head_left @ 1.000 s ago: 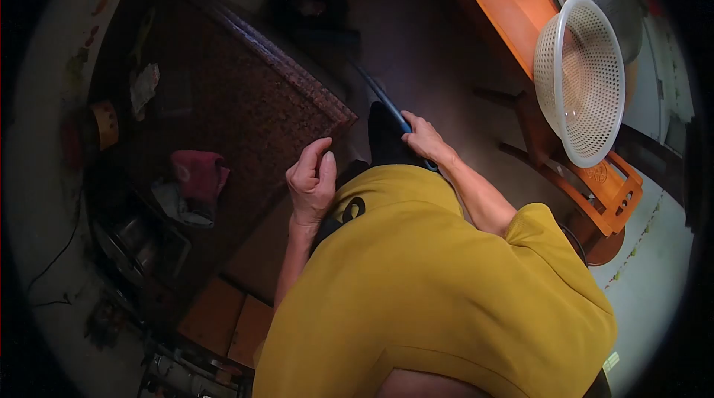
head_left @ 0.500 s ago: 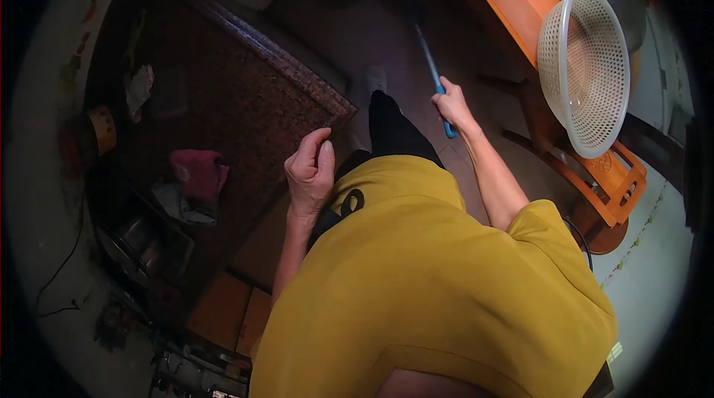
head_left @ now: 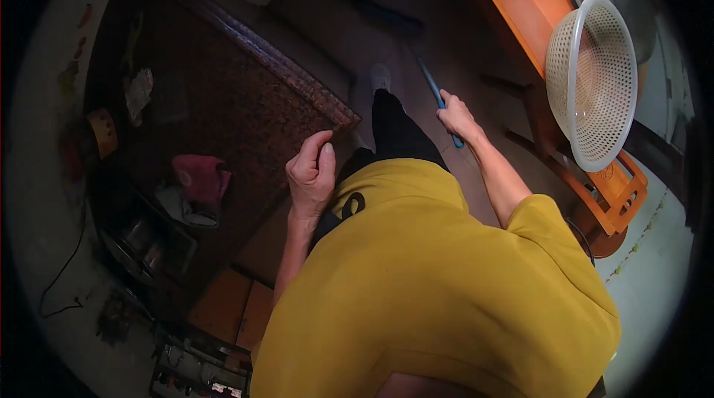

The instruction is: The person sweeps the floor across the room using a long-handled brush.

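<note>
My right hand (head_left: 459,117) is wrapped round the blue handle of a broom (head_left: 431,83). The handle slants up and away over the floor to a wide dark head (head_left: 390,17), which is dim and hard to make out. My left hand (head_left: 311,169) is held in front of my waist near the corner of a speckled stone counter (head_left: 275,97), its fingers curled in and its thumb up. Nothing shows in it. One of my feet, in a white shoe (head_left: 381,77), is on the floor between the counter and the broom.
On the right, a white perforated basket (head_left: 595,86) stands at an orange tabletop (head_left: 513,4), above a wooden chair (head_left: 621,193). A pink cloth (head_left: 202,179) and a grey cloth (head_left: 178,205) lie on the counter. Wooden cabinet doors (head_left: 219,309) are at lower left.
The broom's handle has swung to a steeper slant toward the left, and its dark head shows more clearly. My right hand has shifted slightly right and down. My left hand stays nearly still.
</note>
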The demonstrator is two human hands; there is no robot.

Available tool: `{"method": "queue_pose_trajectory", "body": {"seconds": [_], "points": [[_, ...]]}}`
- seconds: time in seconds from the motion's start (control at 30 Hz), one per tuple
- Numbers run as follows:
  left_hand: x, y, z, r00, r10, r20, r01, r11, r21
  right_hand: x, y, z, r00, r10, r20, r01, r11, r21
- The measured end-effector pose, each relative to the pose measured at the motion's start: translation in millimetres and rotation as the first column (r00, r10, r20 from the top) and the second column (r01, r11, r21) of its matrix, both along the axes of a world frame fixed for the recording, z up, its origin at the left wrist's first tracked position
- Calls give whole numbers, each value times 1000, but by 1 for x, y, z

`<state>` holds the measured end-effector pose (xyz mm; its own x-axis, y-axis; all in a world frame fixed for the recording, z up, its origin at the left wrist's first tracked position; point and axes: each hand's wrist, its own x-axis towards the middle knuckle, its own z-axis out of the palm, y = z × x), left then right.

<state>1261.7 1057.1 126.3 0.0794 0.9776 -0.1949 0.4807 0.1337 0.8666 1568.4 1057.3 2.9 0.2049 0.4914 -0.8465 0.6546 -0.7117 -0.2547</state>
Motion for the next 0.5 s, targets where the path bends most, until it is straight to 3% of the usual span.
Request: {"method": "queue_pose_trajectory", "body": {"seconds": [0.07, 0.23, 0.3, 0.37, 0.43, 0.5], "points": [[0, 3, -1, 1000, 5, 11, -5, 1000, -18, -6, -23, 8, 990, 122, 76, -129, 988, 88], [6, 9, 4, 1000, 18, 4, -18, 996, -91, -30, -8, 36, 995, 97, -6, -97, 995, 37], [6, 8, 5, 1000, 0, 0, 0, 999, -41, -34, 3, 17, 994, 54, -96, -38, 986, 160], [3, 5, 6, 1000, 6, -16, -7, 999, -37, -39, 19, 11, 986, -36, -160, 54, 993, 109], [1, 3, 6, 1000, 12, -24, -13, 999, -29, -43, 30, 6, 930, -149, -336, 237, 941, 240], [-3, -2, 6, 998, 41, -37, -43, 997, -57, -41, 37, 7, 940, -151, -307, 229, 944, 237]]}}
